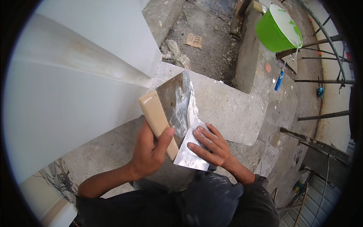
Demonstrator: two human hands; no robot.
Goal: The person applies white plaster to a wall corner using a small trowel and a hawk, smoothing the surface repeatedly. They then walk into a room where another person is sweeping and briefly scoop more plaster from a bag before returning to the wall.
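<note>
In the head view my left hand (150, 151) grips the pale wooden handle (154, 111) of a wide, stained metal plastering blade (170, 96), held at a tilt. Grey-white paste coats part of that blade, and a thick white strip of paste (192, 101) lies along its right edge. My right hand (211, 147) holds a shiny metal scraper (189, 159) against the lower right part of the blade, with its fingers on the scraper's face and its thumb hidden.
White panels (64, 98) fill the left; a concrete step (234, 117) lies below my hands. At upper right are a green bucket (270, 32) with white paste and a blue-handled tool (279, 79). Metal bars (323, 113) line the right. A torn paper piece (193, 40) lies on the dirt ahead.
</note>
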